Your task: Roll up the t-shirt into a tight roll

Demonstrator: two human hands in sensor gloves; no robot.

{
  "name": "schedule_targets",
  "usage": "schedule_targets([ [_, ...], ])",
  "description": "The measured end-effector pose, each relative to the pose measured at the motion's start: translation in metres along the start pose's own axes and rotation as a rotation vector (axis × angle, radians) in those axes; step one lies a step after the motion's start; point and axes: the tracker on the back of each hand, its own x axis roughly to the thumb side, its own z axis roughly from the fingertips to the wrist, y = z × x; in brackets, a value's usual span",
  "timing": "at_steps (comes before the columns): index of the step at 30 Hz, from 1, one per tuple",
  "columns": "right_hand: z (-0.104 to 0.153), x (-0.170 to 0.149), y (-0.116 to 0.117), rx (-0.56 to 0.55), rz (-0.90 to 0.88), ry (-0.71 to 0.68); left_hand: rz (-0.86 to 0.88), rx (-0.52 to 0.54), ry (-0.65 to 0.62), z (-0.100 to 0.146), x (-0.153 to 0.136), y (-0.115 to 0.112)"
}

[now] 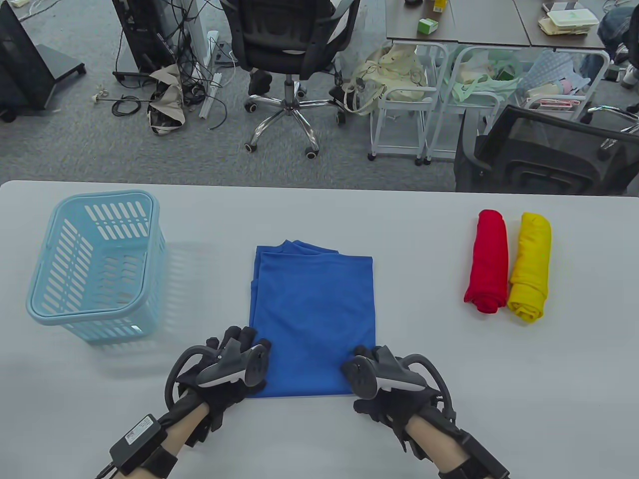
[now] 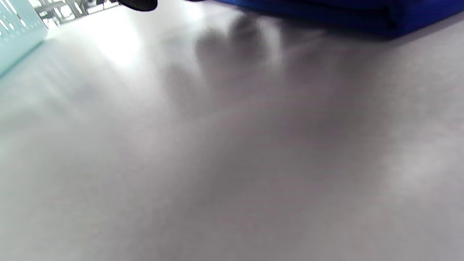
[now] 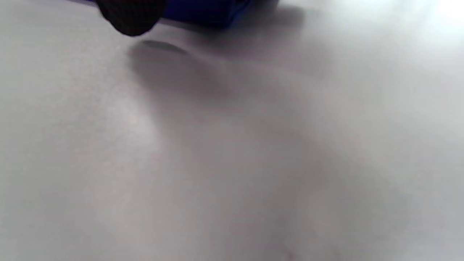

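A blue t-shirt (image 1: 312, 309), folded into a flat rectangle, lies mid-table. My left hand (image 1: 244, 344) sits at its near left corner and my right hand (image 1: 362, 357) at its near right corner. The trackers cover most of the fingers. In the left wrist view the shirt's edge (image 2: 326, 11) lies flat on the table, with one black fingertip (image 2: 139, 4) off to its side. In the right wrist view a fingertip (image 3: 130, 18) hovers just above the table beside the blue cloth (image 3: 210, 11). No fabric is lifted or pinched where I can see.
A light blue slatted basket (image 1: 40, 299) stands at the left, also seen as the basket (image 2: 14, 29) in the left wrist view. A red rolled shirt (image 1: 489, 259) and a yellow rolled shirt (image 1: 530, 264) lie side by side at the right.
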Motion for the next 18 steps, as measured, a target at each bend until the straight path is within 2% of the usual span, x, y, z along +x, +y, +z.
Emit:
schedule_targets([
  [3, 0.003, 0.002, -0.004, -0.084, 0.064, 0.028, -0.011, 0.109, -0.030, 0.014, 0.003, 0.007],
  [6, -0.003, 0.006, 0.002, -0.066, 0.066, -0.004, 0.045, 0.165, -0.144, 0.023, 0.011, 0.010],
  [8, -0.004, 0.005, 0.001, -0.082, 0.035, -0.003, 0.017, 0.183, -0.175, 0.023, 0.017, 0.008],
  [11, -0.006, 0.004, -0.001, -0.098, 0.054, 0.007, -0.118, 0.203, -0.148, 0.021, 0.022, 0.003],
  [14, -0.007, 0.006, -0.001, -0.110, 0.070, 0.011, -0.100, 0.207, -0.140, 0.020, 0.021, 0.003],
  [18, -0.008, 0.007, -0.001, -0.132, 0.067, 0.014, -0.229, 0.314, -0.115, 0.022, 0.033, 0.002],
])
